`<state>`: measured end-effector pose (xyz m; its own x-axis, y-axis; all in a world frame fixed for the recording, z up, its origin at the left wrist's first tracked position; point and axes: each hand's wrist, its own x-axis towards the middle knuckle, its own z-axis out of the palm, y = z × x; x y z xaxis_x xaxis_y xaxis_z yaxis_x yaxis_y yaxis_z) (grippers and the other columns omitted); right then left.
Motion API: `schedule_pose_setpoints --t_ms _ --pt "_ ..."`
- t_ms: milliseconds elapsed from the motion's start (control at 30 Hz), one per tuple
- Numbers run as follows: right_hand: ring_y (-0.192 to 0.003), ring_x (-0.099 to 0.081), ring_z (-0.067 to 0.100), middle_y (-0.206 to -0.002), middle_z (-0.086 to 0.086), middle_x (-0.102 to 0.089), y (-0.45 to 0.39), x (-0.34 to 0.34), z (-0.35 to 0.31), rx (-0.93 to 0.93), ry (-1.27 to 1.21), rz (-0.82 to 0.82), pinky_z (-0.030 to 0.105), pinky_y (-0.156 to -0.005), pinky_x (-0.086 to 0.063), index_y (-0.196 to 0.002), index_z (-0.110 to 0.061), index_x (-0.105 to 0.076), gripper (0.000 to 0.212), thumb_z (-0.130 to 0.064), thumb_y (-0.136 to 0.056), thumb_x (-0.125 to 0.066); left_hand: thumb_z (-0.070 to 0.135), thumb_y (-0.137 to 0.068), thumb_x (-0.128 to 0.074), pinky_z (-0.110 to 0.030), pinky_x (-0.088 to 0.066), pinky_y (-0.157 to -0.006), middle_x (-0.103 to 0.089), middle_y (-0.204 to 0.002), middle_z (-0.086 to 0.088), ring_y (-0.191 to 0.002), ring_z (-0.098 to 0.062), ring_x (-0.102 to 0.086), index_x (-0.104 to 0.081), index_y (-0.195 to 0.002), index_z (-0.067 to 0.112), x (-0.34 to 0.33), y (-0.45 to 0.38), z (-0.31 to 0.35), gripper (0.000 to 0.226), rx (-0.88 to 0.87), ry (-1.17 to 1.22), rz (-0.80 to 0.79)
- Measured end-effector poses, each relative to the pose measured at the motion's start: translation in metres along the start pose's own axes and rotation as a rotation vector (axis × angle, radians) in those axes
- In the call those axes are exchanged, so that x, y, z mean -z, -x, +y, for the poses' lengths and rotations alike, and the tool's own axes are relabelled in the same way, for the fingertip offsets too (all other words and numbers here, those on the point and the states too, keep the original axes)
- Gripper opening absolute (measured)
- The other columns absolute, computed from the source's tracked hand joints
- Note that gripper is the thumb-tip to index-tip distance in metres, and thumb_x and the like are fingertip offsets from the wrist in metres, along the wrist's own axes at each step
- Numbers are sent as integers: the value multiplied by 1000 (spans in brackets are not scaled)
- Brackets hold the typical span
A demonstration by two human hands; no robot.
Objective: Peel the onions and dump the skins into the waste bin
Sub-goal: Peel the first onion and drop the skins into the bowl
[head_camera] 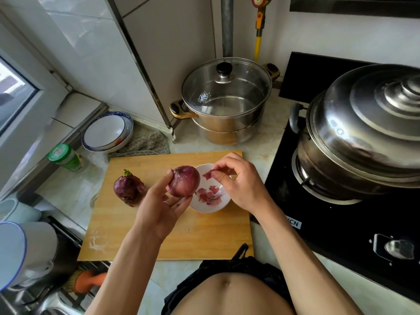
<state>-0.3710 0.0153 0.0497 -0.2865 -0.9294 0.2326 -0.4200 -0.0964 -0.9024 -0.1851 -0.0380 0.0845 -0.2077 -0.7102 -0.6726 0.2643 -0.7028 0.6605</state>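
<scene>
So the left hand (163, 201) is cradling a round, half-peeled red onion (183, 181) on its fingertips, thumb up against the side, and the right hand (236, 185) just beside it is pinching a small flake of purple onion skin (207, 174) over the little white ceramic bowl (212, 206), which already has a pile of skins in it. The second onion (129, 189), dark, papery and sprouting green, sits untouched on the wooden cutting board (159, 237) to the left of the left hand. Biggest risk imo: that grip looks pretty loose, so a hard tug could roll the onion off the fingers. Dry flakes could also drift past the bowl onto the table (261, 135). No waste bin in view, so dumping comes later.
</scene>
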Motion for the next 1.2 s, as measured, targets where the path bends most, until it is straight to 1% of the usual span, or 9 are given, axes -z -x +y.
schedule_pose_setpoints --t_ms 100,200,300,500,633,700,800,967,1200 --pt "-80 -60 8 -88 -3 -64 1 -2 3 -72 90 6 16 -71 -48 -90 -12 -76 4 -14 -89 -72 30 -94 -67 -38 -60 -91 -79 -83 -11 -81 -23 -78 -65 -115 8 3 1 -1 30 -4 14 -35" --pt "-76 -61 12 -84 1 -66 3 -5 9 -117 192 -35 29 -72 -50 -88 -13 -79 13 -19 -92 -68 25 -88 -67 -39 -60 -88 -79 -93 -14 -85 -25 -78 -67 -110 10 3 2 -5 26 -20 40 -82" --pt "-70 -59 16 -75 2 -64 4 -9 12 -130 273 -61 39 -69 -50 -74 -16 -77 25 -27 -93 -66 22 -84 -65 -39 -59 -86 -78 -91 -11 -84 -24 -78 -69 -105 9 2 2 -9 25 -47 29 -128" --pt "-70 -62 16 -76 0 -70 4 -12 3 -142 283 -31 37 -67 -51 -79 -15 -81 12 -25 -85 -76 21 -86 -70 -39 -64 -82 -73 -109 -14 -102 -31 -74 -63 -112 7 11 -7 -12 31 -90 5 -160" --pt "-79 -69 3 -85 -10 -75 2 -8 -14 -239 -2 -10 24 -73 -56 -94 -16 -80 13 -24 -91 -71 18 -87 -71 -38 -63 -82 -72 -111 -15 -102 -31 -74 -59 -120 5 12 -8 -11 38 -138 -4 -187" --pt "-87 -71 0 -90 -14 -75 2 -7 -22 -284 -112 -58 23 -79 -58 -103 -17 -78 17 -27 -91 -72 15 -88 -67 -41 -63 -86 -71 -115 -20 -103 -32 -73 -58 -120 2 12 -8 -10 35 -159 -24 -196" --pt "-86 -72 1 -89 -11 -75 3 -7 -26 -307 -141 -111 29 -79 -61 -104 -16 -78 18 -25 -89 -74 14 -85 -75 -51 -59 -94 -66 -128 -28 -114 -39 -69 -52 -134 -5 13 -7 -8 57 -190 -66 -218" --pt "-83 -75 11 -88 0 -78 2 -4 -27 -339 -223 -145 40 -80 -62 -98 -22 -77 15 -14 -87 -71 10 -78 -75 -54 -60 -90 -63 -128 -34 -116 -50 -65 -60 -118 5 12 -9 -3 43 -236 -157 -209" --pt "-80 -75 11 -81 -2 -78 1 -2 -32 -372 -243 -119 37 -80 -62 -91 -27 -78 25 -6 -86 -65 14 -78 -77 -55 -60 -89 -66 -125 -31 -111 -45 -69 -64 -115 6 11 -10 -1 40 -270 -201 -202"
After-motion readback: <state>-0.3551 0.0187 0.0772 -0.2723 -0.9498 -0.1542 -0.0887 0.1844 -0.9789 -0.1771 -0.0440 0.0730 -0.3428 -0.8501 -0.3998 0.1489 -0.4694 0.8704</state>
